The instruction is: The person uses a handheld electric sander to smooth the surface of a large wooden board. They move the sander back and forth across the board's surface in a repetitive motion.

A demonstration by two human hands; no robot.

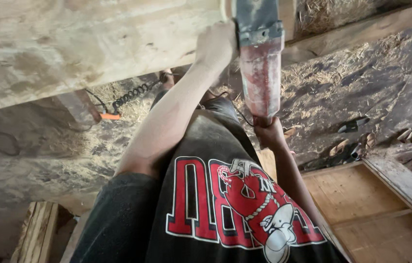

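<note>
Power tool (260, 73), red-bodied with a grey upper section, is held up in front of the person's chest. Its long axis runs near-vertical in the head view, leaning slightly left toward the top, and the grey end passes out of frame at the top edge. Right hand (269, 134) is closed around the lower, red end, directly beneath the body, with the forearm coming up from lower right. Left hand (215, 44) sits higher, just beside the grey section on its left. Its fingers are curled, and it presses where the tool meets the edge of the pale wooden plank (84, 46). Whether it grips the tool or only the plank edge cannot be told, as the fingertips are hidden. Both hands lie along the same axis, the left nearer the plank and the right at the far end from it. The plank spans the upper left, touching or just beside the tool's grey section. Noted below: a coiled black cable (130, 93) on the straw-strewn ground (342, 83), and a wooden panel (362, 204) at lower right, well apart from both hands.
</note>
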